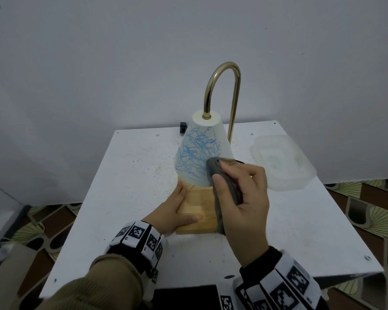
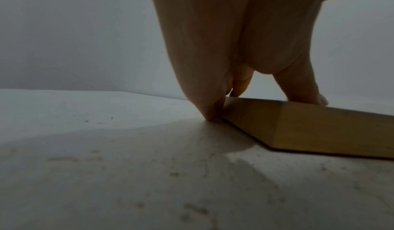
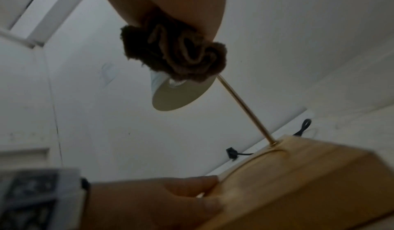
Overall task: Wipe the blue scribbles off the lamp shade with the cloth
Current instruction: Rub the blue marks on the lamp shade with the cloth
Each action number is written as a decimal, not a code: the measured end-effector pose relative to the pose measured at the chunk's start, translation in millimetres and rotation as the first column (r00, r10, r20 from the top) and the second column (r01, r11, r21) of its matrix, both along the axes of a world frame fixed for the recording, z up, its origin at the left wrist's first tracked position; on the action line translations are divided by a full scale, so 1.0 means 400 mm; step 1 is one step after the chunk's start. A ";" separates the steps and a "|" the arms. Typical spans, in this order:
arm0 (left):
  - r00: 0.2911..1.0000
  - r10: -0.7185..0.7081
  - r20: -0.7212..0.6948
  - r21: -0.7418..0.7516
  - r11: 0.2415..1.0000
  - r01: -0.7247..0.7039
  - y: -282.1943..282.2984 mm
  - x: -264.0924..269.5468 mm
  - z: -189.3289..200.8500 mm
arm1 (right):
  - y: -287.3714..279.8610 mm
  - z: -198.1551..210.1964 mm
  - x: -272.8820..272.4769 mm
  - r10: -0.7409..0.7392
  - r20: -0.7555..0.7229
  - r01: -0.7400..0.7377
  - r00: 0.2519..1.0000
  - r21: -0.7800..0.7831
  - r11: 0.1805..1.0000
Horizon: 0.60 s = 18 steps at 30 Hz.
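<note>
Lamp shade [image 1: 199, 153]: white cone, narrow end up, hanging from a curved brass arm [image 1: 222, 86] over a wooden base [image 1: 197, 211]. The base stands on the white table [image 1: 132, 175], near its middle. Blue scribbles [image 1: 195, 153] cover most of the shade face turned to the camera; the loops are dense from just under the top down to near the lower rim. A small part of the shade by the right edge shows white.

Cloth [image 1: 220, 175]: grey, bunched, with a tail hanging down in front of the base. Its upper end touches the lower right of the shade, at the edge of the scribbled area. From the right wrist view the cloth [image 3: 177, 55] shows as a folded wad under the palm, with the shade's open rim [image 3: 179, 97] just behind it.

Right hand [image 1: 242, 198]: grasps the cloth, thumb across the front and fingers curled round the back. The wrist is raised above the table.

Left hand [image 1: 173, 211]: lies along the left side of the base. Thumb lies flat on the base's top near the front corner; fingers extended along its left face [image 2: 213, 109] and touching the table.

A clear plastic container [image 1: 282, 159] sits on the table to the right of the lamp.
</note>
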<state>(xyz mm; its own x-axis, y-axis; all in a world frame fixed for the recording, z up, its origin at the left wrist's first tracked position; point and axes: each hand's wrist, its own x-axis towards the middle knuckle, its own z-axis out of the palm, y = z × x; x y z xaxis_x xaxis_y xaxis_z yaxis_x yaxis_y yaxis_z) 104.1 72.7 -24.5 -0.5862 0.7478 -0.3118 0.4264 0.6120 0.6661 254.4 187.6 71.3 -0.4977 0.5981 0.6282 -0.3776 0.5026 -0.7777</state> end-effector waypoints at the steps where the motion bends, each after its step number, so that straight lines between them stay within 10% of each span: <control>1: 1.000 0.004 0.003 0.003 1.000 -0.004 0.001 0.001 0.000 | 0.002 -0.012 0.005 -0.014 0.015 0.013 1.000 0.060 0.998; 10: 1.000 -0.006 0.014 -0.021 1.000 0.006 0.006 0.006 0.010 | 0.037 0.000 -0.016 -0.130 0.027 0.131 0.991 -0.036 0.991; 18: 0.999 -0.030 -0.037 -0.042 0.999 0.028 0.005 -0.001 0.002 | 0.009 -0.039 0.004 -0.064 0.025 0.058 0.998 0.200 0.978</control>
<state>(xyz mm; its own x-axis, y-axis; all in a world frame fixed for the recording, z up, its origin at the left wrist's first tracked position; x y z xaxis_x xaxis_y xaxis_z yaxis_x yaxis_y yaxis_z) 103.8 74.7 -23.6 -0.5762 0.7516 -0.3210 0.4686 0.6256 0.6236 255.8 191.0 55.8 -0.4851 0.4927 0.7225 -0.3186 0.6698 -0.6707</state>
